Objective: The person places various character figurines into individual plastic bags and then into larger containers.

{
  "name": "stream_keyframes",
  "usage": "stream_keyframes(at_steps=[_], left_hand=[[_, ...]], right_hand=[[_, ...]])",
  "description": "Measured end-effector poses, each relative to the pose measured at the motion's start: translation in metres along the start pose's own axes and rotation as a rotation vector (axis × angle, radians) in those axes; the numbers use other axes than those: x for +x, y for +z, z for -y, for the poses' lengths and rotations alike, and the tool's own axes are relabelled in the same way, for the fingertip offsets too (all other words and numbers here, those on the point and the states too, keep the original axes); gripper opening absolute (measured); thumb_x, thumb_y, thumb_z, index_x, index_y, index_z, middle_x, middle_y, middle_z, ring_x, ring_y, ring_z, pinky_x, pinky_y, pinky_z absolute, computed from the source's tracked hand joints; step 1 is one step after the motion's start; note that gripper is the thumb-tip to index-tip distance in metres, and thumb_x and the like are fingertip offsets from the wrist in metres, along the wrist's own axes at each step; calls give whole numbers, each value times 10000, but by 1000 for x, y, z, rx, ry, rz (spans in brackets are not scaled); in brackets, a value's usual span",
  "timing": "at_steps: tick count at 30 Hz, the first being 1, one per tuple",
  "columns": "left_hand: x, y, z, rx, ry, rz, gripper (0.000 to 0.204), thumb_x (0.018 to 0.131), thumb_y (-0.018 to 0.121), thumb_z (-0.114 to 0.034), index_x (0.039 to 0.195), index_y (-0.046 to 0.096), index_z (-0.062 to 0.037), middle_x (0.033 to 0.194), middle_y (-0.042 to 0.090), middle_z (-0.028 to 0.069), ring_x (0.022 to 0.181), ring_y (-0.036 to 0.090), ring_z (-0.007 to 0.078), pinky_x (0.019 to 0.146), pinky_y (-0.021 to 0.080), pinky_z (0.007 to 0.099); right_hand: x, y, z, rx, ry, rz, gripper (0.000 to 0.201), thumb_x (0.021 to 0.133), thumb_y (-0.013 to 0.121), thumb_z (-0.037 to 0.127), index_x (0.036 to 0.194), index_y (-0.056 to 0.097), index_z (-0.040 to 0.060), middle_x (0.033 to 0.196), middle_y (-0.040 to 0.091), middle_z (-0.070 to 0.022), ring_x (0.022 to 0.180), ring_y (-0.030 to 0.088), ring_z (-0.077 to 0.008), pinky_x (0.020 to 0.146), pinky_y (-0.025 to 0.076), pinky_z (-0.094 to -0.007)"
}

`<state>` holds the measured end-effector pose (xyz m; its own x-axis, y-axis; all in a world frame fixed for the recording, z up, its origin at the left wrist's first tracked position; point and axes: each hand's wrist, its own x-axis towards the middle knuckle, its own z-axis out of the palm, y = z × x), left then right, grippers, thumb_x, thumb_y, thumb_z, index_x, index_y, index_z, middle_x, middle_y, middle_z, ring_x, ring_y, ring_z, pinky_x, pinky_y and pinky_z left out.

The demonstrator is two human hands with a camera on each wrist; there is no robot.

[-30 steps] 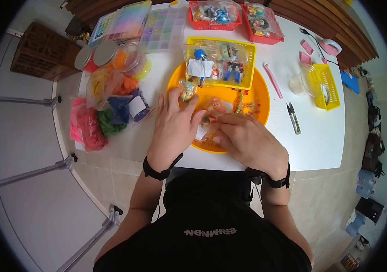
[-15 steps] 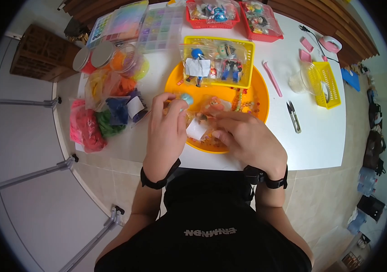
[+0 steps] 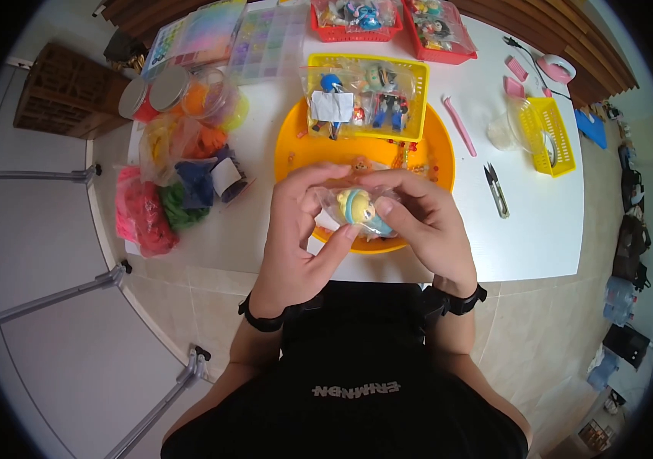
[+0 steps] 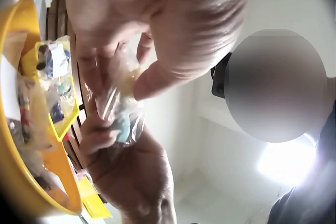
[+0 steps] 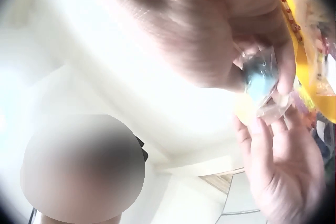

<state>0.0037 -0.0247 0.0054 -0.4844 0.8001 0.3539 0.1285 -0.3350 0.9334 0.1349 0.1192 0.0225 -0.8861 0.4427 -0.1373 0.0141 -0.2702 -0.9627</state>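
Observation:
A small yellow-and-light-blue figure in a clear bag (image 3: pixel 357 208) is held between both hands, above the front of the round orange tray (image 3: pixel 289 145). The left hand (image 3: pixel 296 243) pinches the bag's left side, thumb at its lower edge. On the other side, the right hand (image 3: pixel 432 229) grips it with the thumb across the figure. In the left wrist view the bagged figure (image 4: pixel 124 124) spans both hands; in the right wrist view its light-blue part (image 5: pixel 261 83) lies by the right fingers. Behind the fingertips, an orange bagged figure (image 3: pixel 362 164) lies in the tray.
A yellow basket (image 3: pixel 421 99) of bagged figures rests on the tray's back part. Red baskets (image 3: pixel 449 55) stand behind. Bags of coloured material (image 3: pixel 140 210) and jars lie left; a pink tool (image 3: pixel 460 126), small scissors (image 3: pixel 496 191) and another yellow basket (image 3: pixel 560 138) are right.
The left hand has lifted the bagged figure from the tray's left side and moved it right, toward the middle. The right hand has left the items in the tray and now grips the bag too.

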Motion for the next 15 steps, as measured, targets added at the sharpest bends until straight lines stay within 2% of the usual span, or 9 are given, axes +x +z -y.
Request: stream_keyframes(at_steps=[4, 7, 10, 13, 15], left_hand=[[-3, 14, 7, -103, -163, -146, 613, 953, 624, 64, 1480, 319, -9, 1421, 477, 170, 1302, 546, 244, 1100, 433, 374], [-3, 18, 3, -300, -326, -156, 529, 997, 611, 11, 1466, 366, 8, 1382, 517, 152, 1277, 558, 211, 1078, 454, 364], [-5, 13, 6, -241, -385, -143, 357, 1011, 620, -22, 1338, 483, 19, 1290, 570, 125, 1209, 583, 165, 1036, 481, 337], [-9, 8, 10, -244, -418, -259, 186, 1006, 635, -29, 1167, 555, 19, 1203, 598, 103, 1130, 592, 133, 997, 489, 306], [-8, 8, 12, -165, -310, -271, 137, 1005, 636, -25, 1111, 556, 8, 1172, 603, 99, 1105, 588, 132, 983, 486, 304]], right_hand=[[-6, 4, -9, 46, -63, -160, 198, 981, 661, 10, 1177, 631, 8, 1124, 691, -40, 1003, 646, -89, 876, 530, -243], [-7, 7, -14, 105, -93, -220, 186, 967, 672, -13, 1144, 623, 16, 1116, 689, -48, 1008, 646, -91, 874, 531, -244], [-9, 11, -16, 147, -127, -263, 206, 965, 668, -27, 1158, 609, 19, 1110, 674, -47, 1014, 641, -97, 874, 529, -246], [-10, 11, -18, 122, -156, -299, 224, 963, 665, -39, 1169, 598, 20, 1093, 648, -41, 1009, 633, -100, 874, 526, -242], [-11, 9, -19, 93, -153, -309, 227, 961, 666, -43, 1168, 595, 20, 1080, 629, -35, 1004, 627, -101, 878, 523, -239]])
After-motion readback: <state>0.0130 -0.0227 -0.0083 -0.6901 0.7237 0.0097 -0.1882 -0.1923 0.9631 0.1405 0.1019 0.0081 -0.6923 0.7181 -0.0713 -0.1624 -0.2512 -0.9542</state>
